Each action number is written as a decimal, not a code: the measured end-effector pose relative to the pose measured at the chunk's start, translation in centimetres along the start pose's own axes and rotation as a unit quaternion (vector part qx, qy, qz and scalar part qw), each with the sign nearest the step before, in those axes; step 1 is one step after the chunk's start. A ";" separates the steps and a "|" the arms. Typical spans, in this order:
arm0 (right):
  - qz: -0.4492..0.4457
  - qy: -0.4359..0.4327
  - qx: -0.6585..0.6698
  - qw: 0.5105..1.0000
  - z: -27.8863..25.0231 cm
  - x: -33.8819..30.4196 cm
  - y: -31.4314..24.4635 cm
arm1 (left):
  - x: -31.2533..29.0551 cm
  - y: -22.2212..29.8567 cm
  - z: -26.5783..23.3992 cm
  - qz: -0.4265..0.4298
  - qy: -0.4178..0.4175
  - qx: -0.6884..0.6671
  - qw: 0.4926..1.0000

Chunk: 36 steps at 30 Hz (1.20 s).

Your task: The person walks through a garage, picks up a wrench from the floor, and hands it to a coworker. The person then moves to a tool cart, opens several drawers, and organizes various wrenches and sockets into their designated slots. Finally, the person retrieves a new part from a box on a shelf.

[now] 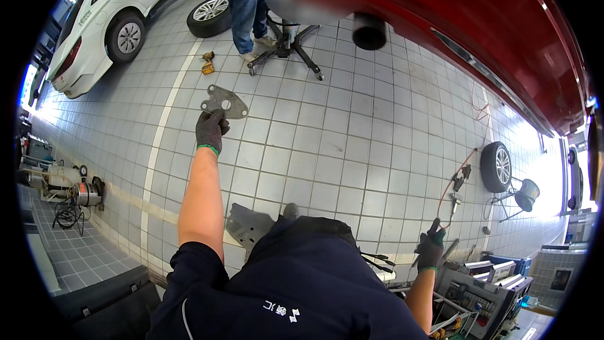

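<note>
plate (228,97), one: grey, flat, roughly triangular with rounded, holed corners; held out over the tiled floor (302,135), ahead of the body and left of centre. long axis: slanting, from far left to near right, crosswise to the forearm. left hand (212,131), gloved, arm outstretched: thumb and fingers clamped on the plate's near edge, left of its middle, so that the bulk lies ahead of the hand and to its right. right hand (431,252), gloved: well apart from the plate, low at the right, just beyond the tool cart (497,296); fingers too small and dark to tell whether they are closed on the black item (435,223) there. nearer hand: the left, by far. also noted: yellow drill (207,64), on the floor beyond the plate.
</note>
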State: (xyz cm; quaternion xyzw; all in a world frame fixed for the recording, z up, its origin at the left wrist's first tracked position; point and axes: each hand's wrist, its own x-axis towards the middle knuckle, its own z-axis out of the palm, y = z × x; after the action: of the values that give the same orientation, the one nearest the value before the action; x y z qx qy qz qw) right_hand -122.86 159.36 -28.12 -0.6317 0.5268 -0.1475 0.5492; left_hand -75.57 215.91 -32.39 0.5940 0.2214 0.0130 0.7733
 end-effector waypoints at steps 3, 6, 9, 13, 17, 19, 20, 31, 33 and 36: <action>0.074 -0.073 -0.178 0.979 0.1 3.7 4.2 | 3.4 0.8 -1.7 -0.001 -0.005 -0.007 1.000; -0.051 -0.240 -0.554 0.795 0.8 5.1 6.4 | 6.6 1.2 -3.6 -0.001 -0.005 -0.018 1.000; -0.007 -0.342 -0.582 0.738 2.9 5.4 8.3 | 8.0 2.3 -4.4 0.002 0.001 -0.019 1.000; -0.016 -0.458 -0.649 0.607 3.9 10.0 13.0 | 9.6 4.4 -6.3 0.014 -0.016 -0.049 0.999; 0.028 -0.456 -0.608 0.650 11.6 13.8 7.8 | 10.9 10.3 -5.7 0.089 -0.084 -0.109 0.987; -0.013 -0.457 -0.615 0.642 15.6 15.1 5.3 | 10.9 12.3 -6.3 0.132 -0.078 -0.173 0.973; -0.104 -0.444 -0.639 0.620 17.2 15.8 3.9 | 12.7 12.3 -7.7 0.087 -0.109 -0.259 0.956; 0.022 -0.335 -0.479 0.811 42.0 10.8 -11.3 | 25.4 22.5 -16.8 0.185 -0.257 -0.171 0.933; -0.008 -0.354 -0.524 0.774 45.2 6.8 -9.3 | 28.8 25.9 -18.6 0.201 -0.271 -0.115 0.934; -0.050 -0.401 -0.623 0.669 50.1 1.2 -7.0 | 32.6 30.1 -21.3 0.200 -0.267 -0.085 0.939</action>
State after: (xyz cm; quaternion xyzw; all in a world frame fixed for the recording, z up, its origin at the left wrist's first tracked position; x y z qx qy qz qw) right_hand -80.55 184.22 -40.34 -0.8508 0.1926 0.4555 0.1779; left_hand -46.47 253.40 -19.44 0.5400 -0.1190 0.0270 0.8328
